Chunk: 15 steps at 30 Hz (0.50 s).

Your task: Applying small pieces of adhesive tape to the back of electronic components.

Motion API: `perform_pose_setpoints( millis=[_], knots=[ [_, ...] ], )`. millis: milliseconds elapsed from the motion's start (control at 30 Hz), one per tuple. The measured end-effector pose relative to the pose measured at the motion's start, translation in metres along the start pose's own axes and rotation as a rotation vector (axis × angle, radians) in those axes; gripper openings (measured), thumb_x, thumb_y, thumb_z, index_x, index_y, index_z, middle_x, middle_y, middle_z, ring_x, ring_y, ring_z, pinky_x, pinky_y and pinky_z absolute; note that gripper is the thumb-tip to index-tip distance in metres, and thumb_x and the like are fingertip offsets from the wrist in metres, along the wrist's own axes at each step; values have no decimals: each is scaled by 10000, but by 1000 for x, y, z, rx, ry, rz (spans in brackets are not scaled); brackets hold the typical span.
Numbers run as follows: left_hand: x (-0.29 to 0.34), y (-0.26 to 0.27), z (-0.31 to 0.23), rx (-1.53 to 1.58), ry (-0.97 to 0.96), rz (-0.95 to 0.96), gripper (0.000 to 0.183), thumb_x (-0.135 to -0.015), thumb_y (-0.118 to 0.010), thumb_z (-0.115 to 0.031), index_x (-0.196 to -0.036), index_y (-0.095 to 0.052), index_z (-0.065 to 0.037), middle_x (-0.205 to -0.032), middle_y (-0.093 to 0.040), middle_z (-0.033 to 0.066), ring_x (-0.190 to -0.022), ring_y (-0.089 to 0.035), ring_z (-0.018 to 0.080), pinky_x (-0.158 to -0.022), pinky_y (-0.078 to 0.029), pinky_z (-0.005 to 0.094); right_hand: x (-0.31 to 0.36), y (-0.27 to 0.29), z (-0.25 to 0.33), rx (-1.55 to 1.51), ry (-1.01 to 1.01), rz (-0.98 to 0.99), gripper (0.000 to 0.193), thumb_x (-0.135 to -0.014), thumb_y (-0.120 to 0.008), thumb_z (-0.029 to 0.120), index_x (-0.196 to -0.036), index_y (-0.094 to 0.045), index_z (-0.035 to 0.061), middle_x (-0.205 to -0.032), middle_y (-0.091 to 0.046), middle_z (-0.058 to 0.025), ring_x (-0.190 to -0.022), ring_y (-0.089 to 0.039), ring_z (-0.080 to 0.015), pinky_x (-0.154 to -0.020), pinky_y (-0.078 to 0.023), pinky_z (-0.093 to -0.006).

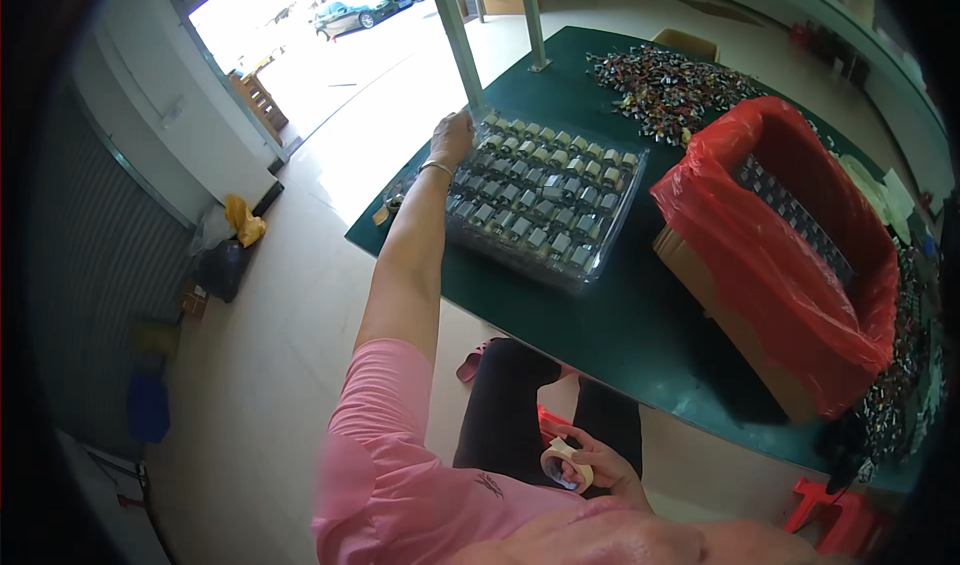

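A clear plastic tray [590,277] lies on the green table, filled with rows of small silvery, motor-like parts [535,235]. My left arm is stretched out along its left side. At the tray's far left corner my left hand [453,138] is closed, its fingers curled at the edge; what they grip, if anything, is hidden. Down by my lap, my right hand [603,462] holds a roll of cream-coloured tape [566,465], fingers wrapped around the ring.
A cardboard box [730,330] lined with a red plastic bag [770,265] stands on the table [560,323] at right, another parts tray [795,220] inside. Loose small parts [665,90] are heaped behind it. A metal post [455,35] rises near my left hand.
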<state>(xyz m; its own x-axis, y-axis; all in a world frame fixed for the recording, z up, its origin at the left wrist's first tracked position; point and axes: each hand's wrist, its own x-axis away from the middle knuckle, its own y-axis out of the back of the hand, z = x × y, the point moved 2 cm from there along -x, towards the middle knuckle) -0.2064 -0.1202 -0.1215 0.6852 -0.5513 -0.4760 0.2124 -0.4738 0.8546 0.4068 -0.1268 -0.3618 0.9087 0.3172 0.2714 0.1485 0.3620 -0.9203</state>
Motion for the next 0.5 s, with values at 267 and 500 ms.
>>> perform_pose_setpoints(
  millis=[267, 500],
  knots=[
    [93, 78, -34, 1699, 368, -353, 243, -926, -560, -73, -1128, -600, 55, -945, -679, 173, -807, -650, 230, -741, -568, 354, 21, -17, -10, 225, 76, -119, 678, -922, -615, 49, -1510, -279, 68, -858, -672, -170, -706, -694, -229, -631, -566, -298],
    [350, 108, -70, 1940, 666, 287, 99, -932, -546, -123, -974, -580, -41, -830, -561, 75, -778, -558, 183, -641, -422, 273, 12, -46, 9, 515, 50, -247, 615, -952, -580, 117, -1501, -304, 91, -823, -642, -75, -555, -535, -91, -506, -427, -202]
  ],
)
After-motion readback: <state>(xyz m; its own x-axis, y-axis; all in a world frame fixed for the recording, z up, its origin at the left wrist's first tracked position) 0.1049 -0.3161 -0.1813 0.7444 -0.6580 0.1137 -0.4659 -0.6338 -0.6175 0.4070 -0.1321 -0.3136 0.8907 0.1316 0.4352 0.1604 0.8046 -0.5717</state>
